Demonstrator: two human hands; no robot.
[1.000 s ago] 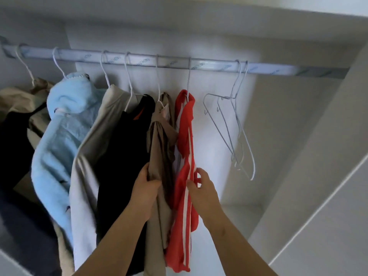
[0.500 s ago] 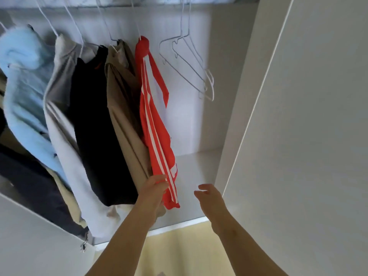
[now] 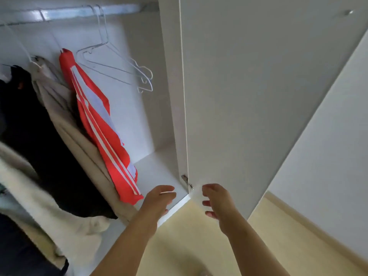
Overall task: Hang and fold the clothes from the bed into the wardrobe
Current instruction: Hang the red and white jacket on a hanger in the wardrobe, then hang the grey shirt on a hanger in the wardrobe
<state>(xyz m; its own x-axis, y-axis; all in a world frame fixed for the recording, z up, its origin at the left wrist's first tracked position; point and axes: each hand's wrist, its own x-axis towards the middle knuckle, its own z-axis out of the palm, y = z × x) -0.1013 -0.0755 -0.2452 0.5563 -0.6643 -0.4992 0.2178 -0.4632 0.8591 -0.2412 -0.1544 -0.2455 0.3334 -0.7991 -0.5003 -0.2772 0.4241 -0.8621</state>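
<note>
While both hands hover at the front edge of the wardrobe [image 3: 171, 96], neither has hold of anything. The left hand [image 3: 159, 200] has its fingers loosely curved, just beside the hem of the red garment with white stripes [image 3: 99, 126]; whether it brushes the cloth cannot be told. The right hand [image 3: 217, 204] is spread, fingers slightly bent, before the open door [image 3: 258, 96], just below a small metal hinge [image 3: 187, 182]. The red garment hangs under the rail [image 3: 79, 11], slanted in this tilted view. Left of it hang a beige garment [image 3: 65, 120] and a black garment [image 3: 35, 136], overlapping so their outlines merge. A pale fleecy garment [image 3: 39, 206] at lower left is blurred and cut off by the frame edge, as is something dark beneath it. Bare wire hangers [image 3: 119, 70] hang right of the red garment. The rail is smeared, and most hooks on it are hard to make out. Yellowish floor [image 3: 189, 246] shows beneath the forearms.
</note>
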